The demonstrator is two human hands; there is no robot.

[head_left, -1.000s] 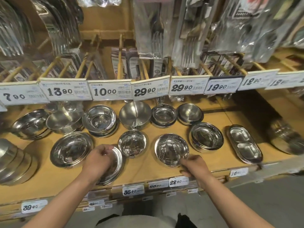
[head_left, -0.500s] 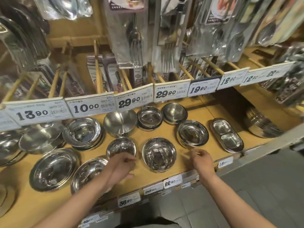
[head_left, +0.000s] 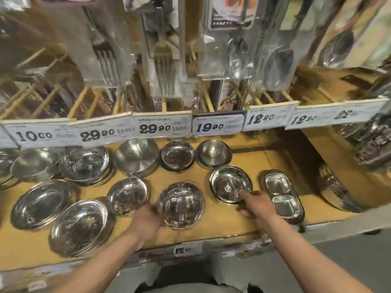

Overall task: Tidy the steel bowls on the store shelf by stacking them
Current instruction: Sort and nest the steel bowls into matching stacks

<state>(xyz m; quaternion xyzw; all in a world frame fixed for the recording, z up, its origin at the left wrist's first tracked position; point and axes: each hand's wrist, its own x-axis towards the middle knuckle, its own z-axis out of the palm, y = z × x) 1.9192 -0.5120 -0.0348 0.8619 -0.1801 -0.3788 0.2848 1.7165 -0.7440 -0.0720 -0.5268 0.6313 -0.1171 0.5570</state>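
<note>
Steel bowls sit in loose rows on a wooden shelf (head_left: 249, 220), under a strip of white price tags (head_left: 165, 129). At the front edge near the middle is a round bowl (head_left: 182, 205); the left hand (head_left: 148, 220) is against its left rim, but the frame is blurred there and I cannot tell whether the fingers grip the rim or only touch it. Just right of it and a little further back is a shallow bowl (head_left: 229, 182) resting on another of the same kind. The right hand (head_left: 257, 205) reaches to its near right rim, with one finger (head_left: 243, 194) laid over the edge into the bowl and the thumb below; whether it pinches the rim is not clear.

Beside that hand, toward the right end of the shelf, lies a two-part oval dish (head_left: 282, 194). Left of the middle bowl stands a small bowl (head_left: 127, 195), and two wide shallow bowls (head_left: 79, 227) lie toward the front left corner. Along the back edge are a deep bowl (head_left: 135, 156), a stacked pair (head_left: 177, 155) and another deep bowl (head_left: 213, 153). Packs of forks (head_left: 163, 66) and spoons hang above.
</note>
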